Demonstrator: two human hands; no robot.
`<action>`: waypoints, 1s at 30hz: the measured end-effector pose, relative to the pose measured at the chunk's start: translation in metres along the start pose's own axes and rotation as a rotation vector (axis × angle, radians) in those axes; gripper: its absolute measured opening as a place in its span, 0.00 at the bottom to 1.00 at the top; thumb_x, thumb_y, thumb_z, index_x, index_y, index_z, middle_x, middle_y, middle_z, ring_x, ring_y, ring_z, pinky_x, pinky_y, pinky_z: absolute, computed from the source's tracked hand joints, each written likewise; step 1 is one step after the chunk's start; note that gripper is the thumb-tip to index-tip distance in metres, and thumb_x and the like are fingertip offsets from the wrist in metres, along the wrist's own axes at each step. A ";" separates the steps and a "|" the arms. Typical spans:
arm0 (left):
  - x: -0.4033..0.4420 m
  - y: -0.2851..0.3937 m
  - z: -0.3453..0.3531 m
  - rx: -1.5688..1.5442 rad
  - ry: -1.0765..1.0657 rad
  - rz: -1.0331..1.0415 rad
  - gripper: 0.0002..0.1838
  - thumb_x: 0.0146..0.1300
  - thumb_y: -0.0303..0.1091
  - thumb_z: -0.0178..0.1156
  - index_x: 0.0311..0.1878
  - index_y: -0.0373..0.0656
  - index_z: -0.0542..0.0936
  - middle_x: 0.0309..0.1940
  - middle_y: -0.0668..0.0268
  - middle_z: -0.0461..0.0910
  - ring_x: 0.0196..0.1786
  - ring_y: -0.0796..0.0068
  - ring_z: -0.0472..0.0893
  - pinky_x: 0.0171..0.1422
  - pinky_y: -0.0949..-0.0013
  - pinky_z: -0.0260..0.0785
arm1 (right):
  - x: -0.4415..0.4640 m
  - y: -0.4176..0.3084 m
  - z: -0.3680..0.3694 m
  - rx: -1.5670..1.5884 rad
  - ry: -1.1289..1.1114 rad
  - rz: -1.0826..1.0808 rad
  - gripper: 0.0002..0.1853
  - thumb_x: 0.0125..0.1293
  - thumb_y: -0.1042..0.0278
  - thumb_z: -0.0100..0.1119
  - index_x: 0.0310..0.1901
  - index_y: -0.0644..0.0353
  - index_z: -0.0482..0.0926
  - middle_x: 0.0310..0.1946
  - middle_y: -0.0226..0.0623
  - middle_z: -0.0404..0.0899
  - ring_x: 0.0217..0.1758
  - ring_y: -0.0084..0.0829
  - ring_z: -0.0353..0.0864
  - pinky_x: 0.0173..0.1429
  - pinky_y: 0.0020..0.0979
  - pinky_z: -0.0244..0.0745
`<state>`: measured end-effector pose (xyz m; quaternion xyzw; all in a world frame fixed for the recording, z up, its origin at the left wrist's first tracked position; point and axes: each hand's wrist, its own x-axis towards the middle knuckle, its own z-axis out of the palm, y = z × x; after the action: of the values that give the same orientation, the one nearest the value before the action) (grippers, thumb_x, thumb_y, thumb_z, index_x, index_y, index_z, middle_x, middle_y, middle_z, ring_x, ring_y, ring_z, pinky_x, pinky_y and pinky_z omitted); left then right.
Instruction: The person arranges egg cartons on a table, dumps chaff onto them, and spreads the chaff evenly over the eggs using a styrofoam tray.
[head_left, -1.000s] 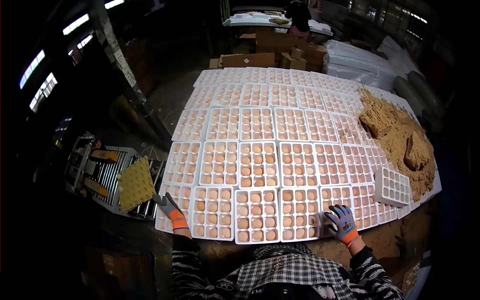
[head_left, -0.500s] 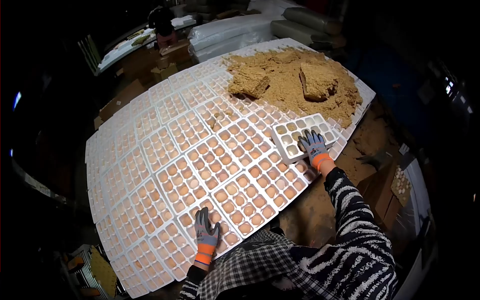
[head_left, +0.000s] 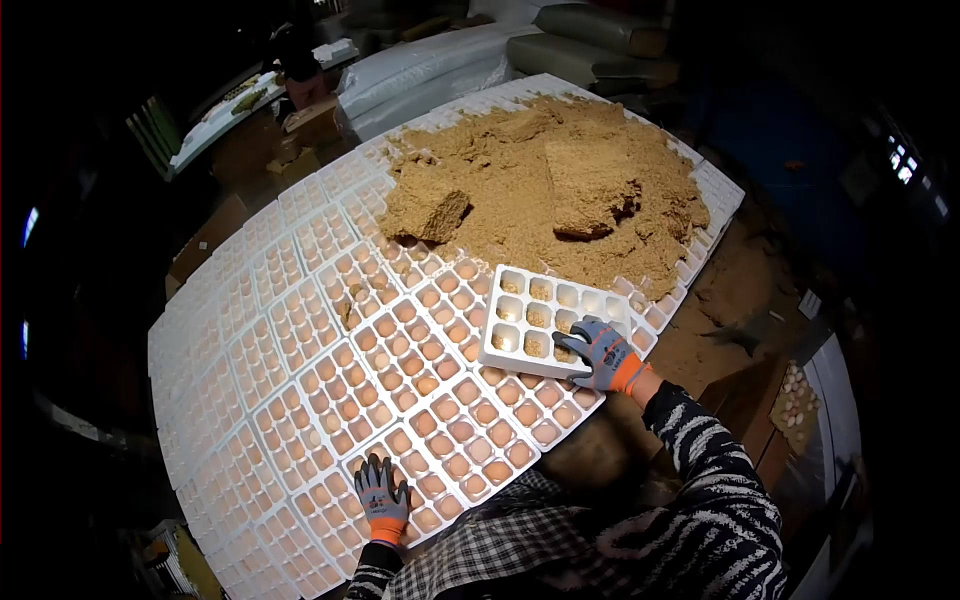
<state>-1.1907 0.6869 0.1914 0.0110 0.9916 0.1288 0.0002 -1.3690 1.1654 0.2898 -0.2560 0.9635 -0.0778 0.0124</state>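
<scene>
My right hand (head_left: pixel 606 357), in a grey and orange glove, grips the near right side of a white foam egg tray (head_left: pixel 487 352). Loose brown husk-like material sits in several of this tray's cells, and no eggs show in them. The tray rests tilted over other egg-filled trays, beside a heap of the brown crumbly material (head_left: pixel 510 165). My left hand (head_left: pixel 382 497), gloved alike, lies with fingers spread on an egg tray (head_left: pixel 440 535) at the near edge. Brown eggs (head_left: pixel 457 466) fill the cells around it.
Rows of foam trays with eggs cover the wide surface. Large clumps (head_left: pixel 428 215) stand in the heap. Behind lie plastic-wrapped stacks (head_left: pixel 425 75) and green-grey sacks (head_left: pixel 600 35). Another person (head_left: pixel 300 75) is at the back left. A carton of eggs (head_left: pixel 795 405) is at right.
The foam tray in my right hand has shifted left and nearer, and its tilt differs. My left hand's fingers have spread out. The whole view has shifted somewhat.
</scene>
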 end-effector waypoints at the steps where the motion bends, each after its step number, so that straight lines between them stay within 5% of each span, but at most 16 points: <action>1: -0.001 0.000 0.000 -0.016 0.021 0.012 0.33 0.60 0.44 0.61 0.68 0.44 0.68 0.72 0.51 0.61 0.74 0.49 0.58 0.79 0.47 0.42 | -0.006 0.001 -0.007 0.065 0.005 0.078 0.44 0.50 0.43 0.69 0.70 0.40 0.65 0.62 0.49 0.68 0.65 0.49 0.67 0.71 0.46 0.61; 9: -0.002 -0.009 0.011 -0.139 0.053 -0.009 0.34 0.58 0.38 0.62 0.69 0.42 0.68 0.72 0.52 0.61 0.76 0.45 0.53 0.79 0.46 0.40 | -0.084 0.135 -0.047 0.142 0.370 0.647 0.45 0.53 0.51 0.68 0.73 0.34 0.59 0.71 0.45 0.60 0.71 0.47 0.63 0.71 0.46 0.62; 14: 0.024 0.063 -0.002 -0.106 0.112 -0.103 0.38 0.57 0.37 0.62 0.72 0.42 0.64 0.74 0.52 0.57 0.77 0.44 0.50 0.80 0.45 0.37 | -0.049 0.257 -0.085 -0.055 0.286 1.149 0.50 0.55 0.49 0.69 0.76 0.30 0.49 0.68 0.46 0.63 0.66 0.51 0.69 0.67 0.46 0.67; 17: 0.050 0.112 0.014 -0.113 0.047 -0.102 0.38 0.58 0.41 0.61 0.72 0.42 0.64 0.73 0.51 0.58 0.76 0.43 0.51 0.79 0.45 0.39 | 0.018 0.304 -0.099 -0.056 0.242 1.262 0.49 0.55 0.49 0.68 0.76 0.31 0.49 0.67 0.46 0.64 0.65 0.51 0.69 0.67 0.47 0.66; 23: 0.069 0.148 0.047 0.102 -0.032 -0.169 0.39 0.62 0.51 0.57 0.72 0.40 0.63 0.71 0.48 0.60 0.75 0.45 0.54 0.79 0.43 0.38 | 0.149 0.345 -0.089 -0.034 0.105 1.157 0.46 0.58 0.52 0.66 0.76 0.33 0.51 0.68 0.45 0.61 0.66 0.53 0.67 0.65 0.48 0.68; 26: 0.071 0.153 0.044 0.096 -0.046 -0.183 0.39 0.61 0.52 0.57 0.72 0.40 0.64 0.71 0.48 0.61 0.75 0.45 0.54 0.79 0.42 0.37 | 0.203 0.357 -0.064 0.026 0.011 1.145 0.45 0.57 0.59 0.66 0.74 0.56 0.54 0.69 0.45 0.59 0.66 0.48 0.66 0.65 0.42 0.71; 30: 0.072 0.152 0.046 0.113 -0.041 -0.169 0.38 0.62 0.52 0.55 0.71 0.40 0.64 0.71 0.48 0.61 0.74 0.45 0.56 0.79 0.42 0.37 | 0.250 0.267 -0.053 0.149 0.136 0.859 0.33 0.60 0.61 0.61 0.67 0.62 0.66 0.69 0.47 0.62 0.68 0.53 0.66 0.66 0.45 0.68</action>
<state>-1.2588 0.8472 0.1864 -0.0701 0.9945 0.0718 0.0307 -1.7210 1.2784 0.3045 0.1750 0.9728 -0.1515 -0.0013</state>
